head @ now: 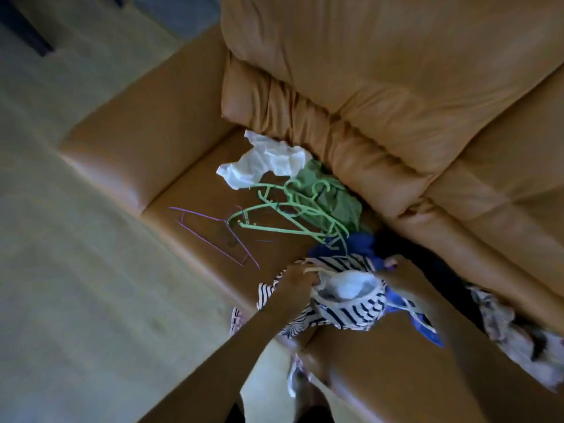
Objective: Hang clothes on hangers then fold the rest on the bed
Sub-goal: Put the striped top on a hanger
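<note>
A black-and-white striped garment [351,312] hangs bunched over the front of a tan leather sofa seat. My left hand [297,277] grips its opening on the left side, and my right hand [393,270] grips the right side beside a blue cloth [424,325]. Behind them lie several green plastic hangers [293,213] in a tangle, partly on a green garment [332,199]. A thin purple wire hanger [213,236] lies flat on the seat to the left. A crumpled white garment [265,161] sits near the backrest.
The sofa [396,87] has thick back cushions and a wide left armrest [128,141]. A dark garment [427,270] and a pale patterned cloth [518,331] lie on the seat at right. Pale floor [76,270] stretches to the left.
</note>
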The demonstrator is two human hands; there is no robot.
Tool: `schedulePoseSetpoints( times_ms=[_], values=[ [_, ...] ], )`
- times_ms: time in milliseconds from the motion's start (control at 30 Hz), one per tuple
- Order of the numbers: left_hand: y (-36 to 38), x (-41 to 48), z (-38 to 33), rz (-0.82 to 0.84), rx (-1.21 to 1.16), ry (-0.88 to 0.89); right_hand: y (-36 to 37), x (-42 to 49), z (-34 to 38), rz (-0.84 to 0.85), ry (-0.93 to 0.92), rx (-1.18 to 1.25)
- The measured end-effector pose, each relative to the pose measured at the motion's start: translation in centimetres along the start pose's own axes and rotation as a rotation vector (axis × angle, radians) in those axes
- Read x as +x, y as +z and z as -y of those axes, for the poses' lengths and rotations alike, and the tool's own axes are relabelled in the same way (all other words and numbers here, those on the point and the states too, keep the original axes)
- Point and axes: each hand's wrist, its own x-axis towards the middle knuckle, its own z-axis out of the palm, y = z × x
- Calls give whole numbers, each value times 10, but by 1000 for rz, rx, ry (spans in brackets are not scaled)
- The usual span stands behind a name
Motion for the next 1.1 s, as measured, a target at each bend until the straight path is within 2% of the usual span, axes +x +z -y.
schedulePoseSetpoints(
  times_ms=[67,233,300,367,500,667,767,933,1100],
  values=[
    [-5,22,29,28,-74,-19,27,21,33,-14,-71,-22],
    [-37,70,83,-25,-226,-58,109,88,124,170,-320,10],
    [-52,85,91,-49,-256,-52,137,115,142,179,-358,-39],
    [-67,106,103,-93,-278,-72,163,148,148,144,-355,-106],
    [-92,139,121,-81,-273,-18,195,204,140,20,-316,-257],
    [-104,157,131,-111,-229,27,213,239,122,-351,-555,-541],
    [-102,163,139,-105,-204,45,218,244,117,-419,-637,-633],
    [-96,166,142,-121,-161,48,214,245,115,-437,-734,-583],
    [-92,163,135,-87,-166,79,182,247,110,-419,-799,-350]
  ],
)
